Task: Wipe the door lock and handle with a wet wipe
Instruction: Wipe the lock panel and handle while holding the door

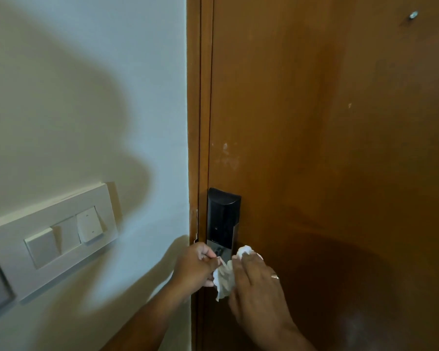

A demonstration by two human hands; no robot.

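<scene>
Head view of a brown wooden door (327, 122) filling the right half of the frame, its frame (193, 122) running vertically just right of centre, and a pale wall (86, 84) at left. A black, upright door lock (222, 219) is mounted on the door's left edge, in the lower centre of the frame; its lower part is silver-toned and partly hidden by the hands. No lever handle can be made out; the region below the lock body is covered.

A crumpled white wet wipe (224, 277) sits at the foot of the lock, held between both hands. The left hand (195, 269), coming from the lower centre, has its fingers curled closed, pinching the wipe's left edge beside the lock. The right hand (256, 290), entering from the lower right, lies with fingers loosely extended over the wipe, a bunched portion of which shows above its fingertips, against the door to the right of the lock; a ring (275, 276) shows on one finger.

At lower left of the frame, a white switch plate (48, 236) with two rocker switches is fixed to the wall. A small metal screw (413, 15) protrudes from the door at upper right. A broad shadow falls across the wall.
</scene>
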